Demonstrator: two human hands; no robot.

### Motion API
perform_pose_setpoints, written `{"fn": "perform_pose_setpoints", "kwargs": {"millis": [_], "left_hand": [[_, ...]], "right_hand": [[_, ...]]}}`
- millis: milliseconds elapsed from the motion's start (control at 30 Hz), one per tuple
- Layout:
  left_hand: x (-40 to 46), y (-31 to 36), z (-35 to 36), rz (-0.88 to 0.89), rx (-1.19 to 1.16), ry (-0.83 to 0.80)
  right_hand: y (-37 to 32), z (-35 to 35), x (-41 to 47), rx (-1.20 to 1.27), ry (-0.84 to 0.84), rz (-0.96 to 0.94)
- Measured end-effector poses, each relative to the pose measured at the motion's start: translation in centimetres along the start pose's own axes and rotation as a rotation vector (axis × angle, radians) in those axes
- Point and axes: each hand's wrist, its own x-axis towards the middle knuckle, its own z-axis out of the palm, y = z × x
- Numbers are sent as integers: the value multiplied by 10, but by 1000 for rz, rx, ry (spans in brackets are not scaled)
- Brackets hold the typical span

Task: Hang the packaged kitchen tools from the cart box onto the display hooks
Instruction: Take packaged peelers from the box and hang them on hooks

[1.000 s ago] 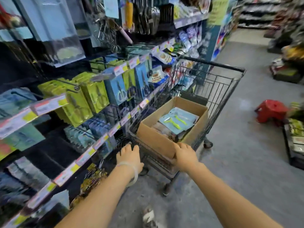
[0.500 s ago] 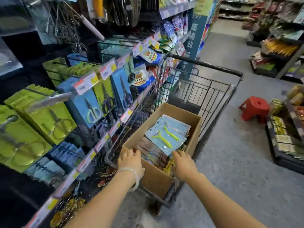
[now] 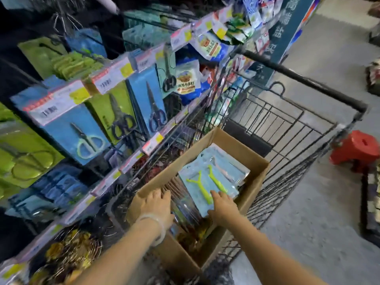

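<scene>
An open cardboard box (image 3: pixel 255 177) sits inside a black wire shopping cart (image 3: pixel 304 140). On top of its contents lies a light blue package with yellow-green tools (image 3: pixel 207 179), and clear packets (image 3: pixel 183 200) stand upright beside it. My left hand (image 3: pixel 156 206) reaches over the box's near left edge, its fingers resting on the clear packets. My right hand (image 3: pixel 223 206) lies with straight fingers on the near edge of the blue package. To the left, display hooks carry packaged scissors (image 3: pixel 86 136) on blue and green cards.
Price-tag rails (image 3: pixel 127 163) run along the shelf beside the cart. A red plastic stool (image 3: pixel 355 149) stands on the grey floor at the right. More goods lie low at the far right edge (image 3: pixel 372 202). Wire whisks (image 3: pixel 63 19) hang at the upper left.
Both hands have left the box's near rim and moved into the box, onto the packages. The view has come closer to the cart and tilted down.
</scene>
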Motion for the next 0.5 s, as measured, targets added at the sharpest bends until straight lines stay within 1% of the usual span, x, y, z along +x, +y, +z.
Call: {"fn": "perform_pose_setpoints", "kwargs": {"millis": [100, 200, 300, 500], "left_hand": [[23, 25, 9, -112, -98, -24], [29, 37, 14, -163, -133, -17], [41, 55, 15, -234, -231, -29], [49, 70, 33, -379, -362, -34]], "right_hand": [[26, -16, 45, -49, -85, -65], [35, -25, 66, -40, -95, -95], [47, -29, 95, 12, -127, -124], [44, -13, 116, 32, -121, -191]]}}
